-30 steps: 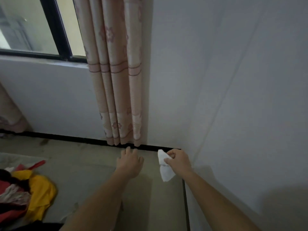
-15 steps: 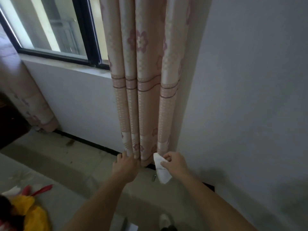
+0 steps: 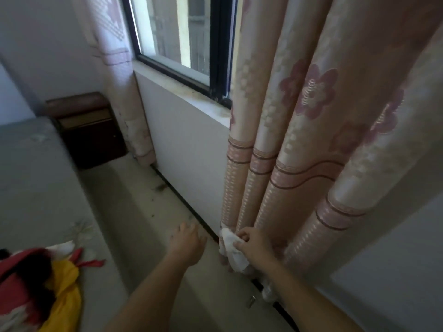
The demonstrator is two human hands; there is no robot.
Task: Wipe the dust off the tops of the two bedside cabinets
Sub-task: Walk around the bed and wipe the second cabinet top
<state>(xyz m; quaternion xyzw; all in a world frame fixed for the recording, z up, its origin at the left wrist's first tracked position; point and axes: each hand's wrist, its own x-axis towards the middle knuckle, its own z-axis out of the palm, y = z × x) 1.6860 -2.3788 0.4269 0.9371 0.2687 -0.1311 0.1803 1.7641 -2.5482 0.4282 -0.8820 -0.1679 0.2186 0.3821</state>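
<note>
A dark brown bedside cabinet (image 3: pixel 87 128) stands in the far left corner, between the bed (image 3: pixel 36 183) and the wall under the window. Its rounded top shows a dull sheen. My right hand (image 3: pixel 254 245) pinches a crumpled white wipe (image 3: pixel 231 248) at the foot of the curtain, far from the cabinet. My left hand (image 3: pixel 187 240) hangs in front of me with relaxed fingers, holding nothing, above the floor strip between bed and wall. Only one cabinet is in view.
A pink flowered curtain (image 3: pixel 299 140) hangs close on my right, another curtain (image 3: pixel 134 130) beside the cabinet. A window (image 3: pixel 177 37) with a black frame sits above the white wall. Red and yellow clothes (image 3: pixel 40 283) lie on the bed. Small debris dots the floor (image 3: pixel 148 202).
The view has swung left: the bare right wall left the frame, and the window, the floor strip and the dark cabinet came in. Both hands keep their pose; the right still holds the wipe.
</note>
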